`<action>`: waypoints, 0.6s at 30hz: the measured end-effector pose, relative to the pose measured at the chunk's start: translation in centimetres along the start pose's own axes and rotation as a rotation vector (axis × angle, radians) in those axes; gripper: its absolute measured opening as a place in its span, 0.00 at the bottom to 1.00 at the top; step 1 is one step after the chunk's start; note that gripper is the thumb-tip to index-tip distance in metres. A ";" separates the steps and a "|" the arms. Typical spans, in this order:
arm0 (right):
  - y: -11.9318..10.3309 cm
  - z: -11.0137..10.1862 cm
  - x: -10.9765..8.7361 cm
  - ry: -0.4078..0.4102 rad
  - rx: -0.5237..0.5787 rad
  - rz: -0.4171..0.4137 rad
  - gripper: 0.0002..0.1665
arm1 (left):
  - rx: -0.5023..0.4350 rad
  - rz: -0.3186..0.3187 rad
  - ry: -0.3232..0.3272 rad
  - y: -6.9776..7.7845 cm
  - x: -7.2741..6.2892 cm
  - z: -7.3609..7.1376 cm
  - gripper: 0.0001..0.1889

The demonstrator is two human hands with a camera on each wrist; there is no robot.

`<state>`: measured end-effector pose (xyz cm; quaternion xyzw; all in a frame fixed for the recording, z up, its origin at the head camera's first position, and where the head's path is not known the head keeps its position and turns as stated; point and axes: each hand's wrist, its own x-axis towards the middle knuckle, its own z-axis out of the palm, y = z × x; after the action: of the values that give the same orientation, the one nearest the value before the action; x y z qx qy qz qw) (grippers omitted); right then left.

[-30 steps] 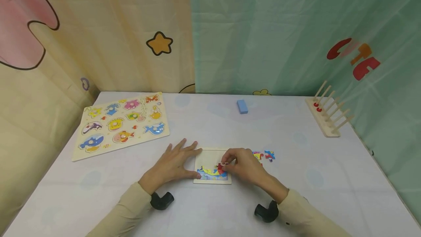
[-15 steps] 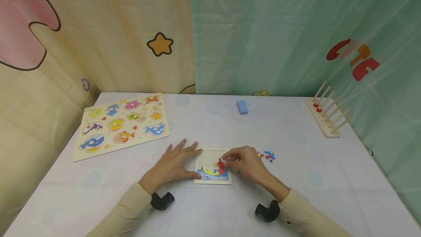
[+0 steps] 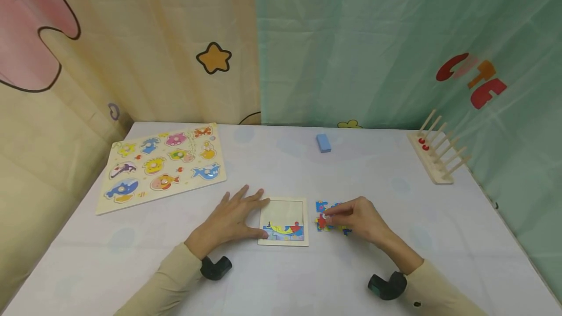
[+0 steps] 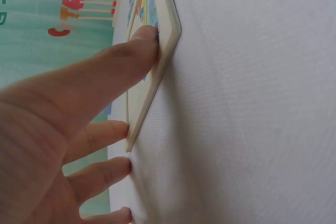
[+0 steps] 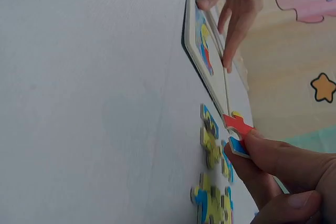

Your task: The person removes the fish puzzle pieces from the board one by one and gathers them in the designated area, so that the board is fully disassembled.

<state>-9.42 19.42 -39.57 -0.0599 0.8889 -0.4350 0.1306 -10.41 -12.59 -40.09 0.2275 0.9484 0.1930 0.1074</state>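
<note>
A small wooden puzzle board (image 3: 283,211) lies flat in the middle of the table, its bottom rows filled with blue, yellow and red jigsaw pieces. My left hand (image 3: 230,216) spreads its fingers at the board's left side; in the left wrist view the thumb (image 4: 142,43) presses on the board's edge. Just right of the board, my right hand (image 3: 362,221) pinches a red and blue puzzle piece (image 5: 239,125) between thumb and fingertips. The piece is raised over several loose puzzle pieces (image 5: 211,148), which my right hand partly covers in the head view.
A large animal peg puzzle (image 3: 162,165) lies at the back left. At the far side is a blue block (image 3: 323,143). A wooden peg stand (image 3: 432,157) with red beads stands near the right edge. Curtains (image 3: 333,43) hang behind the table.
My right hand has moved right, from over the board to the loose pieces, carrying the red puzzle piece. My left hand has stayed at the board.
</note>
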 end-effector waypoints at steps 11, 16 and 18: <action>3.3 -3.8 -2.4 0.047 -0.048 0.111 0.14 | 0.007 0.005 -0.001 0.0 0.0 0.0 0.43; 4.0 -4.9 -3.3 0.061 -0.085 0.135 0.16 | 0.010 0.006 -0.002 0.0 0.0 0.0 0.43; 4.2 -5.1 -3.5 0.057 -0.090 0.136 0.15 | 0.009 0.006 0.000 -0.1 0.1 0.1 0.44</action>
<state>-7.51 26.60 -39.23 0.0071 0.9130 -0.3862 0.1314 -10.46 -12.59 -40.17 0.2310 0.9485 0.1890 0.1060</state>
